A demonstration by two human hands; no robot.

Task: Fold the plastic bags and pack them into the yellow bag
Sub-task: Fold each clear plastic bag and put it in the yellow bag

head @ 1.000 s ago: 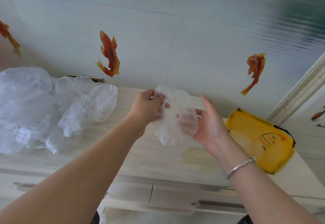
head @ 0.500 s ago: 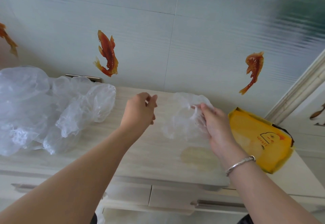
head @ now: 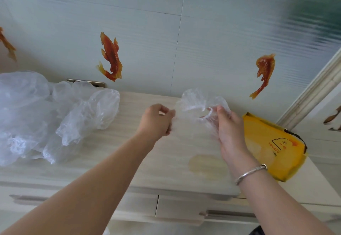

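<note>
**A:** What takes up most of the frame?

**B:** The pale tiled wall [head: 221, 41] fills the whole upper half. Below it the light wood-grain cabinet top [head: 129, 161] runs across the middle, with drawer fronts along the bottom edge.

**A:** And on the cabinet top?

**B:** At the left, a big heap of clear plastic bags [head: 46, 116], crumpled and loose, reaching from the left edge nearly to the centre. At the right, the yellow bag [head: 273, 146] lies flat near the cabinet's right end, with a duck drawing and some lettering on it. Its dark-edged mouth is at its far right corner.

**A:** Where are the hands?

**B:** Both arms come up from the bottom of the frame and meet just right of centre. Between them is one clear plastic bag [head: 195, 104], held up above the cabinet top, between the heap and the yellow bag and touching neither.

**A:** How is it gripped?

**B:** The left hand [head: 156, 122] has its fingers curled, pinching the film's left edge. The right hand [head: 228, 126] has thumb and fingers closed round the bunched right part, just beside the yellow bag.

**A:** Smaller things?

**B:** Three orange fish stickers on the wall: one upper centre-left [head: 110, 57], one at right [head: 264, 72], one cut by the left edge. A silver bracelet [head: 251, 173] sits on the right wrist.
</note>
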